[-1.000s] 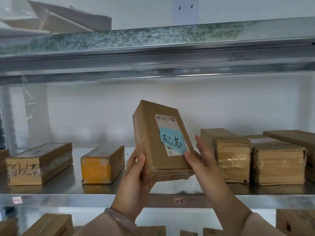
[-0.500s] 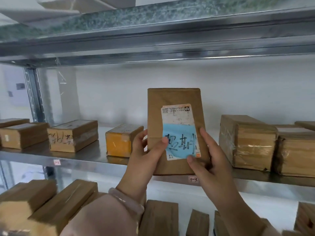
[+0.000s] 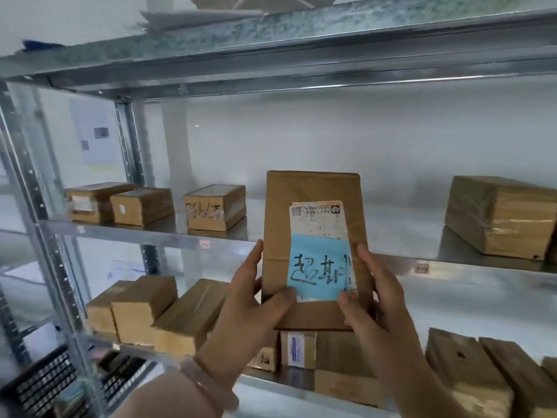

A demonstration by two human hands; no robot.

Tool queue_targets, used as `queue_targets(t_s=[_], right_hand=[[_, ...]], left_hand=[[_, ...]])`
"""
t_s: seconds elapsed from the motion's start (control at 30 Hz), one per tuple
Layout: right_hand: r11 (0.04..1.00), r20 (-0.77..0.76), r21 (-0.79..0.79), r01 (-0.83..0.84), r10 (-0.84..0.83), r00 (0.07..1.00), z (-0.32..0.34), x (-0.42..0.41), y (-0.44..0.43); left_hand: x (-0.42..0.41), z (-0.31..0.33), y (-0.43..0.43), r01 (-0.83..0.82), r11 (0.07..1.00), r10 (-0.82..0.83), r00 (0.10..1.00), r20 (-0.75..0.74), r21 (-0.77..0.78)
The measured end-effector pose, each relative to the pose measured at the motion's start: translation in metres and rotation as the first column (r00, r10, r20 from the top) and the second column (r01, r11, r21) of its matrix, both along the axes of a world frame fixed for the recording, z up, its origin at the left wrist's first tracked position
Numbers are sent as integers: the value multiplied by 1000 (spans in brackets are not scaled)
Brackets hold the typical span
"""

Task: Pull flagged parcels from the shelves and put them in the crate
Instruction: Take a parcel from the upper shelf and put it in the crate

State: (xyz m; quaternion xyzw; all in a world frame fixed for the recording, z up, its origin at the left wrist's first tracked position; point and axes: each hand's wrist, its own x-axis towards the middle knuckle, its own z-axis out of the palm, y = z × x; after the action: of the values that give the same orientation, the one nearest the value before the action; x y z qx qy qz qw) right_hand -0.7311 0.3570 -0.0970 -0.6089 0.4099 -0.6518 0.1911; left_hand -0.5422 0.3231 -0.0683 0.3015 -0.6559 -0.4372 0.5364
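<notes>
Cardboard parcel (image 3: 313,203), head view: held upright before the shelf (image 3: 144,233), lower sides gripped between left hand (image 3: 256,309) and right hand (image 3: 379,300), thumbs at the blue note (image 3: 316,267). Crate (image 3: 39,384) sits below-left of the left hand. Risk: this low grip may let the parcel tip.

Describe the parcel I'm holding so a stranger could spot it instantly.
In front of the metal shelving, the left hand and right hand hold one brown parcel upright. Unlike the shelved parcels, it carries a blue note with black handwriting over its white shipping label.
</notes>
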Motion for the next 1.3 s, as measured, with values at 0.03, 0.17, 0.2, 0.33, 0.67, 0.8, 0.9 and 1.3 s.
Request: queue_targets(t_s=[0.03, 0.17, 0.2, 0.33, 0.67, 0.8, 0.9, 1.3], right_hand=[[1000, -21, 22, -7, 7, 1000, -7, 20, 2], [994, -114, 99, -45, 56, 992, -42, 105, 3], [990, -140, 127, -59, 76, 987, -52, 127, 3], [947, -145, 264, -181, 225, 964, -85, 212, 3], [774, -278, 521, -359, 552, 786, -144, 375, -19], [668, -250, 600, -441, 680, 689, -166, 435, -50], [628, -248, 635, -450, 717, 651, -181, 479, -83], [597, -297, 670, -441, 761, 577, -205, 639, -253]], left_hand=[[21, -10, 6, -28, 999, 29, 999, 20, -22], [109, -51, 28, -238, 962, 257, 954, 152, -133], [132, -61, 32, -266, 951, 293, 940, 176, -160], [222, -98, 50, -397, 913, 409, 887, 213, -97], [377, -177, 86, -646, 726, 605, 763, 228, 237], [429, -200, 73, -709, 623, 689, 698, 196, 330], [473, -214, 47, -723, 586, 699, 679, 224, 366], [629, -233, -112, -740, 509, 684, 658, 316, 440]])
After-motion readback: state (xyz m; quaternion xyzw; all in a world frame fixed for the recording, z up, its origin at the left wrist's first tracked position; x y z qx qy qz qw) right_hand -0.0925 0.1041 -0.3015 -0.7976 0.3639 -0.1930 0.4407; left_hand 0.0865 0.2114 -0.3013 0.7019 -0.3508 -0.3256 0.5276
